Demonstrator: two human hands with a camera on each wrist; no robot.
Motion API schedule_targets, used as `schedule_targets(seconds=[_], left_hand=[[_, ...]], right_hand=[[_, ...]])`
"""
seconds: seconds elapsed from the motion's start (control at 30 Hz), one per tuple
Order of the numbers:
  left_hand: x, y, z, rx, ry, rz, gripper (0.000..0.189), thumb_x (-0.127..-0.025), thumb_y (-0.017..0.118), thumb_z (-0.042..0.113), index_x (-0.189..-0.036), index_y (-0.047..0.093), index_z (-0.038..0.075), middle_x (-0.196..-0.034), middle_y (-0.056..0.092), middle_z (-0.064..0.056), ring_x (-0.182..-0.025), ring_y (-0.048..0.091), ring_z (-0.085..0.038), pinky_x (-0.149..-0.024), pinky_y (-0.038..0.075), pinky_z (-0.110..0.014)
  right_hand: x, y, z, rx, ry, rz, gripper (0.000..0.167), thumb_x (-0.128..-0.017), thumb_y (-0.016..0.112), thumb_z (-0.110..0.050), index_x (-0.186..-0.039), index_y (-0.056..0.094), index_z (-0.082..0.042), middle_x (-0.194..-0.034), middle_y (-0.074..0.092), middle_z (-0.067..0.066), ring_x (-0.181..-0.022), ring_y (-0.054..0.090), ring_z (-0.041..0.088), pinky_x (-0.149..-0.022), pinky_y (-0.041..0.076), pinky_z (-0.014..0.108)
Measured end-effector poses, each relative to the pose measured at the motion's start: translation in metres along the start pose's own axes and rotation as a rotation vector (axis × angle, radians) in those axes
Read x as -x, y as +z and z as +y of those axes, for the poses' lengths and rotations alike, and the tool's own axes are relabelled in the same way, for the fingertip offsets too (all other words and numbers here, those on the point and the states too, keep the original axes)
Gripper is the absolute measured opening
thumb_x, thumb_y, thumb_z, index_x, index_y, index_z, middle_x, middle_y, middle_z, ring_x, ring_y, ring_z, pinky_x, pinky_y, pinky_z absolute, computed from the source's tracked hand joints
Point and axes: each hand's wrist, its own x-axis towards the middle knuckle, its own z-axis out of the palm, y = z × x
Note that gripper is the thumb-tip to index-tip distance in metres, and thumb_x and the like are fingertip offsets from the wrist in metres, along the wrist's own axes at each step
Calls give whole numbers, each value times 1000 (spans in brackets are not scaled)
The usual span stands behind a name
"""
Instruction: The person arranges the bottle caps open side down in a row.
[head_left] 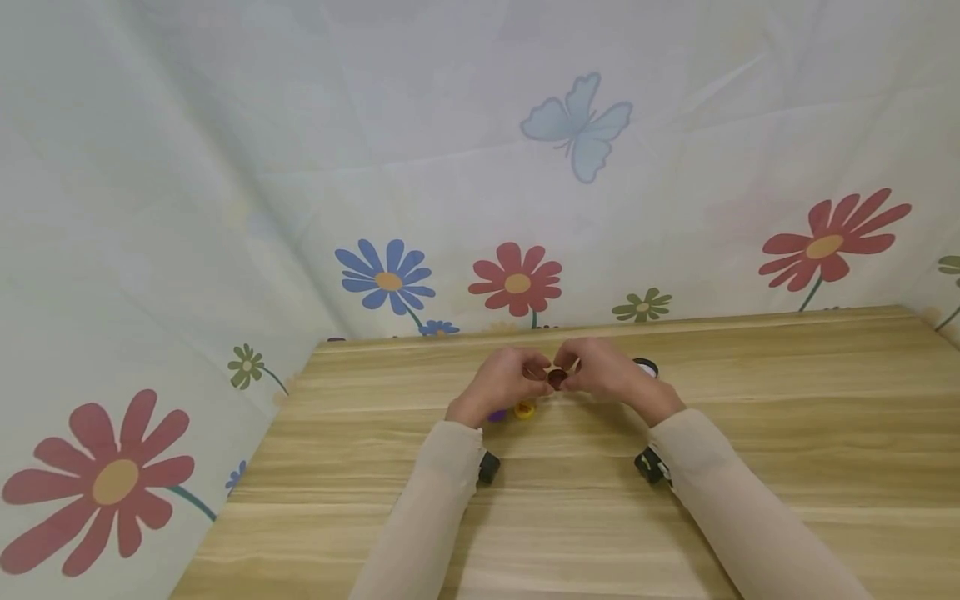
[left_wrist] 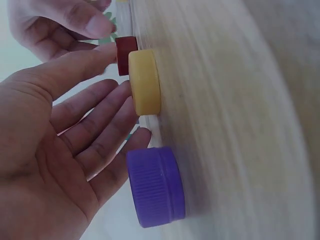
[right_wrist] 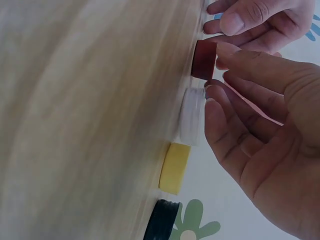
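A dark red bottle cap [head_left: 557, 379] stands on the table between the fingertips of both hands. My right hand [right_wrist: 272, 112] holds it lightly, the thumb at its upper edge and a finger beside it. Close by on the other side is my left hand [left_wrist: 75, 120], fingers loosely extended and thumb beside the red cap. Near the left hand are a yellow cap [left_wrist: 145, 82] and a ribbed purple cap [left_wrist: 156, 187]. Beside the right hand, a clear whitish cap [right_wrist: 191, 117], another yellow cap [right_wrist: 174, 168] and a black cap [right_wrist: 161, 220] form a row.
The wooden table [head_left: 562, 517] runs back to a flower-printed cloth [head_left: 450, 192]. A black-rimmed round cap [head_left: 646, 367] shows partly behind the right wrist in the head view. Dark devices sit on both wrists, below the light sleeves [head_left: 427, 500].
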Motion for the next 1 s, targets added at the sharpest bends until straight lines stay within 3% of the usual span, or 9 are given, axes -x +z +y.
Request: schedule_targets(seconds=[0.6, 0.83, 1.0], left_hand=[[3, 2, 5, -25, 0, 14, 21, -101, 74, 12, -121, 79, 8, -109, 78, -2, -87, 64, -12, -85, 55, -28], [8, 0, 2, 32, 37, 28, 21, -102, 72, 10, -122, 79, 8, -114, 78, -2, -95, 69, -13, -85, 56, -28], [11, -2, 2, 64, 36, 76, 23, -97, 75, 7, -118, 81, 10, -110, 78, 2, -97, 70, -14, -85, 57, -29]], right_hand=[[-3, 4, -2, 66, -16, -17, 12, -93, 80, -3, -104, 75, -2, -97, 74, 6, -93, 66, 24, -93, 56, 48], [-1, 5, -2, 34, -28, 2, 7, -100, 75, -10, -105, 75, -5, -100, 75, 5, -96, 67, 24, -92, 55, 48], [0, 4, -3, 0, -26, 17, 8, -104, 71, -15, -107, 74, -8, -102, 75, 4, -96, 66, 23, -89, 54, 46]])
